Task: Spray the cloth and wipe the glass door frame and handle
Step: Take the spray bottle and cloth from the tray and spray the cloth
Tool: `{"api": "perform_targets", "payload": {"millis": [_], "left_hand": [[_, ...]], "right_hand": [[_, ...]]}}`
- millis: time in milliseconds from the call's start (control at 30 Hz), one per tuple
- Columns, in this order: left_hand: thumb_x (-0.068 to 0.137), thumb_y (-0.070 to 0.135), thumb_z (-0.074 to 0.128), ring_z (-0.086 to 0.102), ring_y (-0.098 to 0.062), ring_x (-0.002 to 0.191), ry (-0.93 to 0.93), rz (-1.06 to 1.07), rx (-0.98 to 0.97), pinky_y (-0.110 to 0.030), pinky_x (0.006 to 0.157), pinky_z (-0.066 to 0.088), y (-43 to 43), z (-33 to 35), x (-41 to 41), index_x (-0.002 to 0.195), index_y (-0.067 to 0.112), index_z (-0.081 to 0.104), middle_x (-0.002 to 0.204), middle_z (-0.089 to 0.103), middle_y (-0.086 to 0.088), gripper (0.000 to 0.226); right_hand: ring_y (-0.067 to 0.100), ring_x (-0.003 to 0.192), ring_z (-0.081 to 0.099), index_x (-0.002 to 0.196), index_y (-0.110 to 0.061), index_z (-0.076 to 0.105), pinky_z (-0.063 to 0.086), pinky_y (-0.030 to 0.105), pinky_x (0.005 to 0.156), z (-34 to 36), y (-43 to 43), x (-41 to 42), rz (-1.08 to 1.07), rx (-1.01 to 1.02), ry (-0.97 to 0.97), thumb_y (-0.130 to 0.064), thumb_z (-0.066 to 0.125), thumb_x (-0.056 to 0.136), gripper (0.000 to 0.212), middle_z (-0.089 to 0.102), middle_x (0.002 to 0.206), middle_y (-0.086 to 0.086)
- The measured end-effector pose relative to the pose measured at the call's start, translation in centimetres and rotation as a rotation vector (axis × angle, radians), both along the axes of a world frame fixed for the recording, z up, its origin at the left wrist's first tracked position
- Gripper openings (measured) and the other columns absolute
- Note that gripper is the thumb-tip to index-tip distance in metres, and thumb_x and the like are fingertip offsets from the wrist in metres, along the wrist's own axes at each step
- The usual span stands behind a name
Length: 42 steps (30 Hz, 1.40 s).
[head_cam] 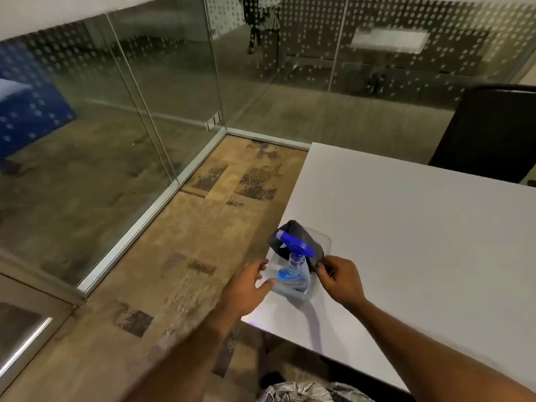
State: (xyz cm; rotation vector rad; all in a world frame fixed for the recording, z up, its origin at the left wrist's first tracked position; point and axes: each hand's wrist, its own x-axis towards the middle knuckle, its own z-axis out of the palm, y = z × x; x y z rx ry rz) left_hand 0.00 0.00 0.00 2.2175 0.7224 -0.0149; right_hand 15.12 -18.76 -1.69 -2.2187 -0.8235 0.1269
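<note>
Dark grey cloth (304, 235) lies bunched in a clear plastic tray (327, 239) at the near-left corner of the white table (406, 227), w/ a clear spray bottle w/ blue trigger head (293, 271) upright in front of it. Right hand (339, 278) pinches the cloth's right edge betw. thumb & fingertips. Left hand (248, 288) is at the tray's left side, fingers spread, holding nothing; contact unclear. Black chair (493, 132) sits beyond the table, glass wall (145, 97) to the left.
</note>
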Motion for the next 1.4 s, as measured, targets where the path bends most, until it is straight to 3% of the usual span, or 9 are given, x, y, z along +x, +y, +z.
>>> {"api": "perform_targets", "payload": {"millis": [100, 233, 600, 767, 867, 1000, 1167, 1300, 1400], "left_hand": [[0.086, 0.043, 0.075, 0.055, -0.014, 0.126, -0.154, -0.039, -0.046, -0.014, 0.101, 0.037, -1.4, 0.9, 2.8, 0.145, 0.014, 0.044, 0.140, 0.056, 0.000, 0.072], [0.073, 0.041, 0.087, 0.047, -0.008, 0.112, -0.321, 0.033, -0.049, 0.015, 0.085, 0.016, -3.4, 1.4, 5.4, 0.141, 0.003, 0.044, 0.129, 0.057, -0.001, 0.088], [0.060, 0.061, 0.084, 0.060, -0.012, 0.112, -0.375, 0.384, -0.234, 0.003, 0.083, 0.038, -6.7, -1.7, 8.3, 0.146, 0.011, 0.038, 0.123, 0.058, 0.004, 0.109], [0.067, 0.039, 0.091, 0.062, -0.015, 0.095, -0.358, 0.443, -0.204, -0.002, 0.077, 0.045, -7.0, -1.8, 10.0, 0.137, 0.007, 0.044, 0.104, 0.056, 0.005, 0.091], [0.075, 0.020, 0.088, 0.060, -0.016, 0.087, -0.352, 0.463, -0.206, -0.007, 0.073, 0.050, -7.0, -1.8, 10.3, 0.136, 0.004, 0.045, 0.099, 0.056, 0.001, 0.076], [0.082, 0.019, 0.083, 0.059, -0.010, 0.085, -0.350, 0.480, -0.240, -0.016, 0.079, 0.053, -7.5, -1.5, 10.4, 0.140, 0.005, 0.042, 0.102, 0.060, -0.003, 0.072], [0.081, 0.019, 0.083, 0.066, -0.007, 0.090, -0.342, 0.387, -0.404, -0.028, 0.093, 0.057, -6.5, -1.5, 10.7, 0.141, 0.007, 0.039, 0.097, 0.066, 0.002, 0.075], [0.080, 0.017, 0.084, 0.051, 0.030, 0.099, -0.455, 0.393, -0.337, 0.006, 0.078, 0.040, -5.1, -0.9, 11.4, 0.153, 0.007, 0.025, 0.108, 0.050, 0.024, 0.094], [0.079, 0.017, 0.085, 0.059, 0.014, 0.094, -0.486, 0.366, -0.377, 0.000, 0.077, 0.045, -4.3, 1.0, 11.8, 0.148, 0.005, 0.033, 0.104, 0.056, 0.003, 0.087]], "right_hand": [[0.021, 0.058, 0.060, 0.070, -0.019, 0.066, 0.044, 0.030, 0.054, 0.2, 0.7, 2.0, -0.086, -0.037, 0.021, -0.023, 0.060, 0.089, 0.021, 0.067, 0.065, 0.001], [0.024, 0.075, 0.067, 0.092, -0.014, 0.073, 0.054, 0.037, 0.067, 0.4, 2.5, 4.3, -0.095, -0.080, 0.111, -0.023, 0.065, 0.092, 0.013, 0.074, 0.085, 0.005], [0.023, 0.108, 0.058, 0.127, -0.015, 0.054, 0.052, 0.046, 0.097, -0.8, 7.1, 7.2, 0.151, -0.134, 0.275, -0.063, 0.068, 0.068, 0.077, 0.061, 0.125, 0.009], [0.030, 0.113, 0.056, 0.132, -0.001, 0.053, 0.046, 0.049, 0.103, -1.2, 7.6, 7.5, 0.253, -0.059, 0.311, -0.092, 0.056, 0.050, 0.123, 0.060, 0.128, 0.019], [0.025, 0.111, 0.057, 0.135, -0.010, 0.051, 0.049, 0.048, 0.100, -1.8, 7.6, 7.8, 0.232, -0.125, 0.234, -0.070, 0.066, 0.057, 0.099, 0.061, 0.128, 0.012], [0.029, 0.123, 0.055, 0.146, -0.013, 0.041, 0.038, 0.031, 0.099, -3.2, 7.3, 7.7, 0.226, -0.169, 0.250, -0.079, 0.058, 0.055, 0.113, 0.055, 0.140, 0.012], [0.025, 0.116, 0.057, 0.141, -0.018, 0.043, 0.050, 0.037, 0.094, -3.6, 8.2, 7.9, 0.169, -0.232, 0.192, -0.082, 0.058, 0.051, 0.111, 0.057, 0.134, 0.007], [0.022, 0.106, 0.060, 0.130, -0.022, 0.049, 0.055, 0.043, 0.089, -3.7, 9.0, 8.0, 0.128, -0.286, 0.141, -0.064, 0.069, 0.072, 0.075, 0.062, 0.124, 0.003], [0.020, 0.099, 0.062, 0.121, -0.021, 0.056, 0.056, 0.043, 0.087, -4.0, 9.1, 8.3, 0.091, -0.241, 0.198, -0.052, 0.070, 0.083, 0.051, 0.066, 0.115, 0.002]]}}
